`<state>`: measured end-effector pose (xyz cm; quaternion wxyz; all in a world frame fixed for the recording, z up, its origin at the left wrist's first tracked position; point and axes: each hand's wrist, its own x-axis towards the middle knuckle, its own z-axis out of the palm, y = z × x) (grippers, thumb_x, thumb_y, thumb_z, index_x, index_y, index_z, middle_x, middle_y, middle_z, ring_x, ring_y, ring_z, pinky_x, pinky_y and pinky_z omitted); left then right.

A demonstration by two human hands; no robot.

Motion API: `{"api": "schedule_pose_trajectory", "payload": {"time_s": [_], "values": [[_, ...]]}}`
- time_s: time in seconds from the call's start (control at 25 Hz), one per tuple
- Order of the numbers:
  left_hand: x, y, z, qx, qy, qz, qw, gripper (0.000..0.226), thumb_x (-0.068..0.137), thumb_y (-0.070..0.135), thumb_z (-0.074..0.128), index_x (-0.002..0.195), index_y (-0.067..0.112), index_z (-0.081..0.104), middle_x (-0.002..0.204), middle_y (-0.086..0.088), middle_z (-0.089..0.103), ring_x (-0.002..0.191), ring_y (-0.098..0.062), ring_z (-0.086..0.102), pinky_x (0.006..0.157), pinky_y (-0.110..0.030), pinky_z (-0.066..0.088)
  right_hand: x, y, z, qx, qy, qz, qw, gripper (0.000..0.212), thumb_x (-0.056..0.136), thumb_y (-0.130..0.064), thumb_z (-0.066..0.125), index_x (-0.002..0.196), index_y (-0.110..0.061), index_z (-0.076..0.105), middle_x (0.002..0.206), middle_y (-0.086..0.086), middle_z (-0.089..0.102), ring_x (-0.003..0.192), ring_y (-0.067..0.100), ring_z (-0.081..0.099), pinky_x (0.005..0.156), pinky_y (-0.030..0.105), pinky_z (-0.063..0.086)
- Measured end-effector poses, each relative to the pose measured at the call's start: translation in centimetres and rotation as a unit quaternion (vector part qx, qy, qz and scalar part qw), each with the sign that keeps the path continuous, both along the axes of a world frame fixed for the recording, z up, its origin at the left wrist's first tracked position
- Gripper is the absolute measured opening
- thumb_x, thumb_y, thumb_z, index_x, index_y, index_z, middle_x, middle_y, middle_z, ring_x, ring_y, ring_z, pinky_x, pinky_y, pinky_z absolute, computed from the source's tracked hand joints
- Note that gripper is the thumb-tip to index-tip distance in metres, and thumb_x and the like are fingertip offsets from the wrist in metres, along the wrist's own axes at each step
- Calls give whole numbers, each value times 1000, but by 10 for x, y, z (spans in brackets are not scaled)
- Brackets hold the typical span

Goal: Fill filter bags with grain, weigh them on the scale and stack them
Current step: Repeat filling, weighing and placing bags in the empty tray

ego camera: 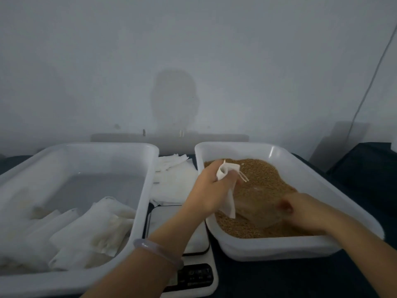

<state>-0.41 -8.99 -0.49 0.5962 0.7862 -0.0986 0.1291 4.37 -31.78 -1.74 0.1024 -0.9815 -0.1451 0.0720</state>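
My left hand (211,188) grips an empty white filter bag (228,203) by its top, holding it over the left part of the grain tray (236,147); the bag's drawstring dangles to the right. Brown grain (266,175) fills that white tray. My right hand (303,209), blurred by motion, holds what looks like a clear scoop (257,211) low in the grain, just right of the bag. Several filled bags (92,229) lie stacked in the white tray on the left (86,145). The scale (193,276) sits between the trays, under my left forearm, nothing on its platform.
A pile of empty filter bags (174,179) lies behind the scale between the two trays. The dark tabletop (279,280) runs along the front. A dark object (365,160) stands at the far right by the wall, with a cable above it.
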Motion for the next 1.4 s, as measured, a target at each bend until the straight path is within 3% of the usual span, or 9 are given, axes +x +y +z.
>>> {"api": "schedule_pose_trajectory", "payload": {"time_s": [0.2, 0.44, 0.6, 0.68, 0.8, 0.96, 1.16, 1.28, 1.4], "values": [[-6, 28, 21, 41, 15, 134, 990, 15, 82, 28, 63, 75, 15, 65, 67, 4, 63, 66, -12, 58, 60, -27, 44, -45, 83, 35, 311, -15, 120, 943, 62, 51, -83, 61, 99, -43, 60, 93, -29, 64, 85, -10, 61, 63, 9, 48], [-19, 70, 25, 54, 45, 195, 978, 35, 73, 23, 66, 42, 20, 50, 41, 10, 41, 51, -14, 44, 50, -22, 36, -47, 161, 26, 349, -62, 143, 924, 23, 70, -48, 71, 79, -28, 63, 71, -16, 65, 63, -3, 60, 54, 14, 41], [-26, 101, 17, 94, 87, 168, 978, 30, 76, 16, 65, 51, 8, 51, 54, -5, 45, 53, -20, 50, 54, -39, 55, -37, 178, 21, 319, -8, 170, 932, 26, 68, -44, 77, 80, -26, 62, 73, -17, 61, 68, -5, 57, 58, 14, 41], [-25, 109, 11, 119, 101, 159, 975, 33, 79, 15, 64, 53, 6, 45, 53, -5, 44, 49, -20, 50, 50, -33, 53, -32, 184, 17, 299, 9, 174, 938, 25, 68, -39, 80, 85, -30, 63, 83, -16, 65, 81, -4, 61, 66, 14, 46], [-22, 112, 3, 169, 100, 155, 968, 38, 81, 17, 63, 49, 13, 43, 43, 7, 43, 44, -12, 51, 45, -26, 49, -26, 190, 13, 259, 1, 183, 948, 24, 72, -23, 79, 63, -33, 59, 79, -9, 68, 81, 8, 65, 70, 20, 49], [-17, 111, 2, 242, 114, 95, 959, 23, 86, 22, 58, 72, 3, 60, 61, -3, 59, 51, -21, 66, 52, -27, 54, -22, 186, 12, 198, -17, 196, 960, 29, 73, -18, 75, 55, -27, 54, 71, -3, 65, 81, 17, 64, 72, 32, 47], [-15, 105, 6, 346, 100, 62, 931, 18, 89, 29, 58, 78, 17, 66, 77, -1, 70, 46, -10, 64, 43, -11, 43, -20, 174, 9, 138, -10, 189, 972, 18, 72, -19, 70, 60, -25, 58, 76, -5, 67, 81, 15, 62, 110, 46, 26], [-12, 100, 3, 324, 121, 45, 937, 12, 85, 29, 67, 83, 18, 63, 79, -1, 71, 44, -10, 64, 40, -12, 42, -19, 175, 3, 69, -31, 194, 978, 21, 71, -38, 73, 72, -20, 61, 78, -4, 66, 79, 13, 59, 114, 45, 6], [-9, 97, 2, 309, 126, 35, 942, 14, 82, 26, 71, 84, 17, 60, 78, -2, 71, 49, -14, 67, 45, -18, 51, -17, 182, -2, 47, -45, 177, 982, 25, 69, -47, 73, 64, -28, 57, 66, -10, 58, 69, 4, 50, 114, 46, 7]]}}
